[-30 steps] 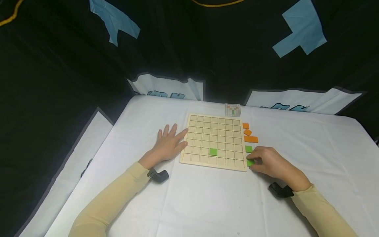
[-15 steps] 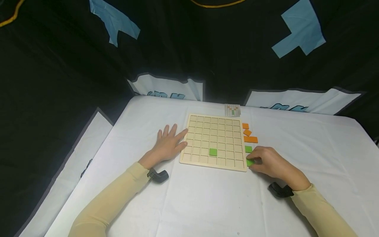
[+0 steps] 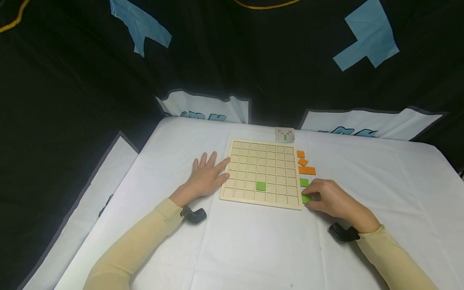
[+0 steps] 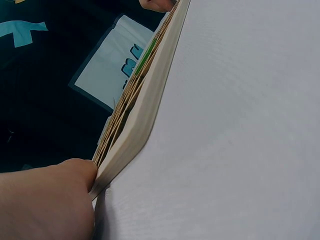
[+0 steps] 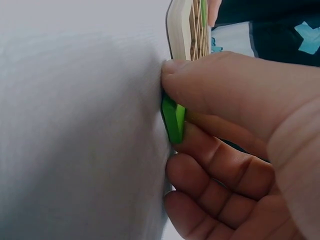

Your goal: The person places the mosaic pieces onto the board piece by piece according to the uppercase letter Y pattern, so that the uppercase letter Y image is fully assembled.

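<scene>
A wooden grid board (image 3: 260, 174) lies flat on the white table, one green tile (image 3: 261, 186) set in a cell of its lower part. My left hand (image 3: 204, 177) rests beside the board, fingers spread; its thumb and index finger touch the left edge. At the board's lower right corner my right hand (image 3: 330, 198) pinches another green tile (image 5: 173, 119) between thumb and fingers. That tile still lies on the cloth, partly hidden by the fingers. Just above it sits a further green tile (image 3: 304, 182), beside the board's right edge.
Several orange tiles line the board's right side, including a small one (image 3: 301, 154), a turned one (image 3: 303, 162) and a longer orange strip (image 3: 307, 170). A small pattern card (image 3: 284, 135) lies behind the board. Black curtain (image 3: 253, 60) with blue tape hangs beyond the table.
</scene>
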